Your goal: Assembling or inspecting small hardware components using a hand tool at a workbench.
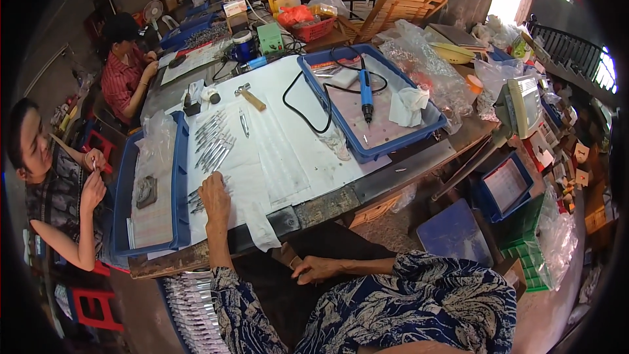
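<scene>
My left hand [215,196] rests at the front left of the white-covered table, fingers curled down among slim silver metal pieces [198,200]. The back of the hand hides what is under its fingertips. A larger group of the same pieces [213,147] lies in rough rows just beyond it, and one single piece [244,123] sits apart to the right. Down at my lap, below the table edge, my right hand [314,269] is loosely closed with nothing visible in it. A white cloth strip [261,228] hangs over the front edge between both hands.
A blue tray [182,177] stands at left; another blue tray [377,152] at right holds a blue electric screwdriver [365,95]. A small hammer [251,98] lies farther back. Two people sit along the left side. Below are red stools [95,308] and a tray of silver pieces [192,308].
</scene>
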Action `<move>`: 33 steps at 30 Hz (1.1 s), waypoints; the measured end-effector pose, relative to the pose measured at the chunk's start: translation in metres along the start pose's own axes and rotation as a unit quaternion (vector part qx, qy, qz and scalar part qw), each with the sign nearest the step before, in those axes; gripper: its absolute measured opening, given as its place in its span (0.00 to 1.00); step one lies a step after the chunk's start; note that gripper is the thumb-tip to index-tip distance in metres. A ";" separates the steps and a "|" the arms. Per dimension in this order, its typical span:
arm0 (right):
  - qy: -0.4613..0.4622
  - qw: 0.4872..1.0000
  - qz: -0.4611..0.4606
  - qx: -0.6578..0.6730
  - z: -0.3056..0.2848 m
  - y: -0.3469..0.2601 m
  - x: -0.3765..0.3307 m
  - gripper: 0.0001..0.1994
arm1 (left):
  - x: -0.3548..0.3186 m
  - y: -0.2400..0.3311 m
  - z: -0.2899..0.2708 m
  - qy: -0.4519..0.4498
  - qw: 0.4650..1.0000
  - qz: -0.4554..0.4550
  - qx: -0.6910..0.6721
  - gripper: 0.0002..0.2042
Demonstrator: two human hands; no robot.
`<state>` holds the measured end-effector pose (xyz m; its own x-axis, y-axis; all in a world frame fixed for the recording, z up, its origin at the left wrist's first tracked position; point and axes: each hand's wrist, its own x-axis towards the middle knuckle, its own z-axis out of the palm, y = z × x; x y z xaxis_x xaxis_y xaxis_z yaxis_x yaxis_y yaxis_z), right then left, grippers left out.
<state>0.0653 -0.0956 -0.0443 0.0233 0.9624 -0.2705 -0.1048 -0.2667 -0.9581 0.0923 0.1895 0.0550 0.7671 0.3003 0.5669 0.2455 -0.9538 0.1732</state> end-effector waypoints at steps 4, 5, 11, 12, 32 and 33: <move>-0.072 0.997 0.004 0.026 0.003 -0.029 -0.012 0.20 | -0.002 0.004 -0.010 -0.015 1.000 -0.003 -0.013 0.08; -0.070 0.997 0.003 0.028 0.004 -0.026 -0.012 0.20 | -0.001 0.007 -0.012 0.013 0.999 0.008 -0.030 0.08; -0.035 0.999 0.008 0.008 0.000 -0.010 -0.003 0.20 | 0.000 0.039 -0.038 0.098 0.991 0.003 -0.092 0.09; -0.027 1.000 0.005 0.007 0.003 -0.016 -0.006 0.20 | -0.004 0.043 -0.043 0.128 0.985 -0.012 -0.119 0.09; 0.007 0.982 -0.086 -0.167 0.000 0.012 0.008 0.20 | -0.164 0.141 -0.095 -0.003 0.603 -0.445 -0.662 0.09; -0.004 0.984 -0.073 -0.160 0.000 0.007 0.007 0.21 | -0.168 0.143 -0.091 -0.005 0.598 -0.448 -0.665 0.09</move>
<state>0.0645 -0.0905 -0.0527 0.0077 0.9917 -0.1285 0.2170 -0.1271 -0.9679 -0.0556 0.0015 0.0582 0.6851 0.6888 -0.2371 -0.1228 0.4300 0.8944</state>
